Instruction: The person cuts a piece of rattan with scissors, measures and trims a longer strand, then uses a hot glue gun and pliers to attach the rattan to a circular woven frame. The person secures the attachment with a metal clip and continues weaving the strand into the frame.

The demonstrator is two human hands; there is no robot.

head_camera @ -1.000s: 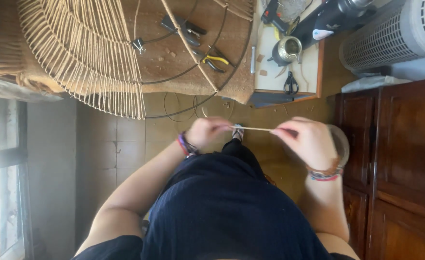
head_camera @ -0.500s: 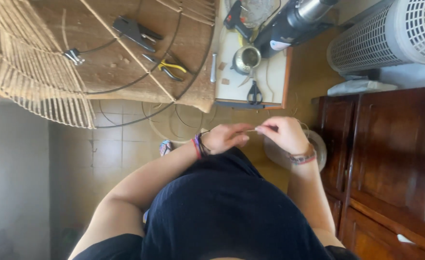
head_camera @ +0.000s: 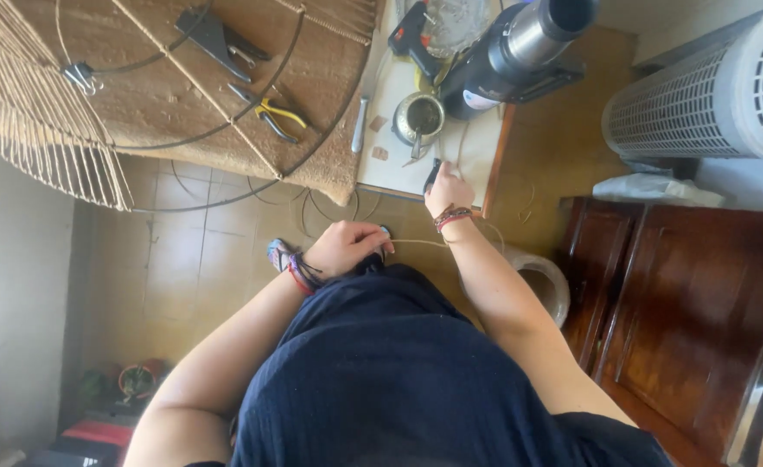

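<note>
My left hand (head_camera: 345,247) is closed in front of my dark shirt, pinching a pale thin cord (head_camera: 418,243) that runs off to the right. My right hand (head_camera: 448,190) reaches onto the near edge of a white board (head_camera: 392,169), its fingers closed on the black handle of a pair of scissors (head_camera: 433,174). Most of the scissors is hidden under the hand. Both wrists wear woven bracelets.
A round wire frame (head_camera: 226,121), partly woven with pale cord (head_camera: 44,130), lies on a brown cloth with yellow-handled pliers (head_camera: 276,114) and a black tool (head_camera: 217,39). The board holds a metal cup (head_camera: 418,117) and a black flask (head_camera: 515,52). At right are a white heater (head_camera: 710,104) and a wooden cabinet (head_camera: 684,303).
My right hand let go of the cord and reached forward onto the white board to the scissors. My left hand kept the cord and stayed near my body.
</note>
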